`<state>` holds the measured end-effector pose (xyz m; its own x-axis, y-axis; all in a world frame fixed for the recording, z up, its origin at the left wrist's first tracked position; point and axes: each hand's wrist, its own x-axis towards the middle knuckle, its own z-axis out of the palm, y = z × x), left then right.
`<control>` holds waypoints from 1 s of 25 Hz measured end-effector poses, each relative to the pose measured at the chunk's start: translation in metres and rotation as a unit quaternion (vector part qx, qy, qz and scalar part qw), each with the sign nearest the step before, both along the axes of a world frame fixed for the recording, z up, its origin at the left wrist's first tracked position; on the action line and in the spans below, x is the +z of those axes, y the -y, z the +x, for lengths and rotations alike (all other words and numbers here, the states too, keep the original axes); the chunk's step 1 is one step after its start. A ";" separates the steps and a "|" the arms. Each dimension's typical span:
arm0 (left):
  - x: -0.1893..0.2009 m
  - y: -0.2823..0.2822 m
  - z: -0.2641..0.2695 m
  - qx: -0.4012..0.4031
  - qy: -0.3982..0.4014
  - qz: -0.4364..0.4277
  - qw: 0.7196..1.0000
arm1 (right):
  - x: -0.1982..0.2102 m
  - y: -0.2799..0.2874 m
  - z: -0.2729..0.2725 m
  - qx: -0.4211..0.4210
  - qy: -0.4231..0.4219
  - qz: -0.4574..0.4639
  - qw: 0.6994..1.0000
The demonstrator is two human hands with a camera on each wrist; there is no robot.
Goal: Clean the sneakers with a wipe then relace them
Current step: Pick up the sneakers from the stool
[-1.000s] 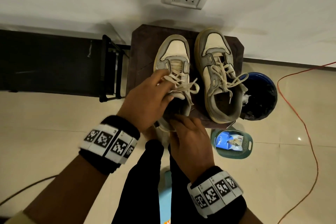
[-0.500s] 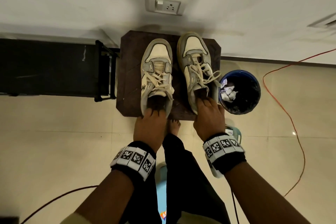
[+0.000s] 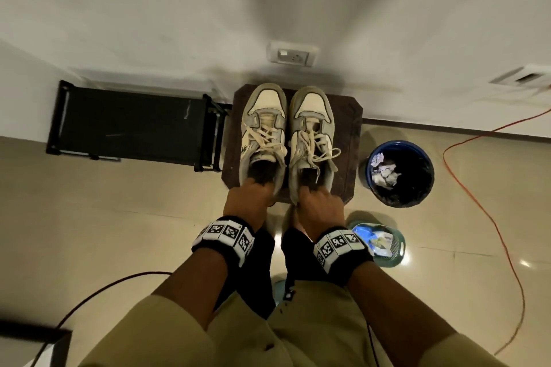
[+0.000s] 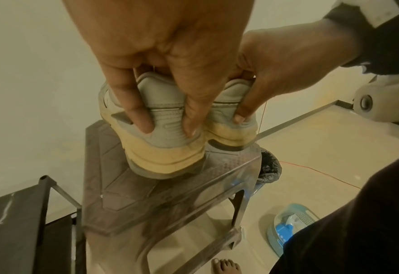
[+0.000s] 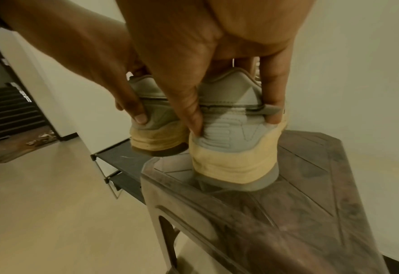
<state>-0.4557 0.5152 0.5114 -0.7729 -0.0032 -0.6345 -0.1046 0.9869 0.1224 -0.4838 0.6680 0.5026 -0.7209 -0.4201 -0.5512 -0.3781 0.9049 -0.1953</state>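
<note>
Two grey and cream sneakers stand side by side, toes to the wall, on a dark brown plastic stool (image 3: 351,158). Both are laced with cream laces. My left hand (image 3: 249,198) grips the heel of the left sneaker (image 3: 262,134), thumb and fingers (image 4: 142,118) down its back. My right hand (image 3: 319,205) grips the heel of the right sneaker (image 3: 313,134) the same way, fingers (image 5: 194,118) curled over the collar. In the wrist views the left sneaker's heel (image 4: 168,140) and the right sneaker's heel (image 5: 233,157) sit at the stool's front edge.
A blue bin (image 3: 399,173) with crumpled wipes stands right of the stool. A teal basket (image 3: 396,250) holding a blue wipe pack lies on the floor by my right wrist. A black low rack (image 3: 128,125) stands left. An orange cable (image 3: 489,217) runs across the tiles.
I have stood up, so the head view has pulled back. My hands left the left sneaker's laces and took hold of both heels; the right sneaker now sits straight beside the left.
</note>
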 end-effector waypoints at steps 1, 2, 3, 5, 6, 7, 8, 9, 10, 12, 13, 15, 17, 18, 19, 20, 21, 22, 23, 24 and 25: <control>0.012 0.002 0.004 0.006 -0.008 -0.005 1.000 | 0.008 0.005 0.004 0.005 -0.003 -0.015 1.000; 0.022 0.005 0.007 0.008 -0.014 -0.013 1.000 | 0.017 0.011 0.006 0.008 -0.011 -0.032 0.999; 0.028 0.007 0.010 0.007 -0.019 -0.021 1.000 | 0.022 0.015 0.008 0.007 -0.015 -0.043 0.999; 0.043 0.014 0.017 0.019 -0.034 -0.028 0.999 | 0.033 0.023 0.010 0.012 -0.026 -0.049 0.998; 0.048 0.019 0.019 0.025 -0.047 -0.024 0.998 | 0.037 0.027 0.009 0.017 -0.033 -0.049 0.998; 0.053 0.025 0.023 0.030 -0.065 -0.016 0.997 | 0.041 0.032 0.011 0.021 -0.036 -0.051 0.998; 0.059 0.034 0.026 0.035 -0.085 -0.010 0.996 | 0.044 0.040 0.012 0.026 -0.041 -0.055 0.997; 0.064 0.044 0.030 0.041 -0.104 -0.005 0.994 | 0.048 0.049 0.013 0.032 -0.045 -0.056 0.997; 0.070 0.055 0.034 0.046 -0.115 -0.003 0.992 | 0.052 0.061 0.015 0.041 -0.051 -0.057 0.996; 0.077 0.076 0.038 0.050 -0.132 0.001 0.990 | 0.057 0.081 0.015 0.048 -0.055 -0.064 0.995; 0.080 0.089 0.042 0.051 -0.136 0.003 0.989 | 0.061 0.094 0.018 0.051 -0.058 -0.064 0.995; 0.085 0.119 0.060 0.059 -0.137 0.003 0.989 | 0.070 0.124 0.035 0.059 -0.062 -0.051 0.995; 0.085 0.157 0.081 0.059 -0.138 -0.007 0.989 | 0.081 0.162 0.059 0.068 -0.064 -0.040 0.995; 0.084 0.177 0.092 0.056 -0.136 -0.006 0.989 | 0.084 0.183 0.072 0.065 -0.066 -0.037 0.995; 0.085 0.198 0.097 0.055 -0.145 -0.006 0.988 | 0.087 0.203 0.079 0.060 -0.075 -0.037 0.995; 0.087 0.212 0.101 0.052 -0.147 -0.008 0.988 | 0.087 0.218 0.084 0.052 -0.084 -0.037 0.994; 0.089 0.232 0.109 0.051 -0.146 -0.005 0.988 | 0.089 0.238 0.091 0.050 -0.096 -0.036 0.994; 0.090 0.250 0.119 0.050 -0.140 -0.005 0.989 | 0.090 0.257 0.100 0.054 -0.100 -0.034 0.993; 0.091 0.269 0.129 0.052 -0.129 -0.009 0.990 | 0.091 0.275 0.108 0.059 -0.098 -0.033 0.993; 0.091 0.287 0.137 0.054 -0.122 -0.012 0.991 | 0.092 0.292 0.116 0.067 -0.094 -0.032 0.993; 0.091 0.305 0.143 0.058 -0.119 -0.015 0.991 | 0.093 0.308 0.121 0.074 -0.093 -0.031 0.992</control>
<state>-0.3122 0.2102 0.6025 -0.8943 -0.1169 -0.4318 -0.1894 0.9734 0.1287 -0.3627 0.3597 0.5955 -0.7355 -0.5586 -0.3834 -0.5412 0.8249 -0.1635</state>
